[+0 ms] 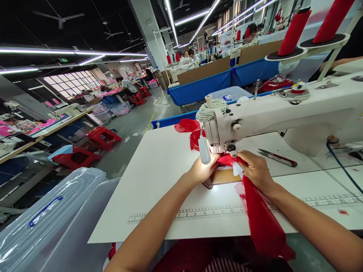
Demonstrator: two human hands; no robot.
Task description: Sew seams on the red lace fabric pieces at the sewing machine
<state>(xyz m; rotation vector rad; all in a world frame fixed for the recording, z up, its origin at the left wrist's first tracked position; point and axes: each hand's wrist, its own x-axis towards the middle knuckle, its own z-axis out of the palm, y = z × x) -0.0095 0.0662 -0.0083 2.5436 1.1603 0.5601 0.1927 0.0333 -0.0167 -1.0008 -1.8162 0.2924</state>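
A white sewing machine point(263, 113) stands on the table, its small lamp point(204, 150) lighting the needle area. Red sheer fabric point(262, 219) runs from under the machine head down over the table's front edge. My right hand point(256, 168) grips this fabric just right of the needle, beside a small white tag point(237, 169). Close to the needle on the left, my left hand point(202, 169) has its fingertips pressed on the fabric, partly hidden by the lamp. More red fabric point(187, 125) lies behind the machine head. Thread snips point(279, 158) rest right of my right hand.
A printed ruler point(210, 214) runs along the white tabletop point(136, 181). Red thread cones point(295, 32) stand on a holder at upper right. Clear plastic bins point(53, 211) stand left of the table, with red stools point(103, 136) beyond. Other people work at machines farther back.
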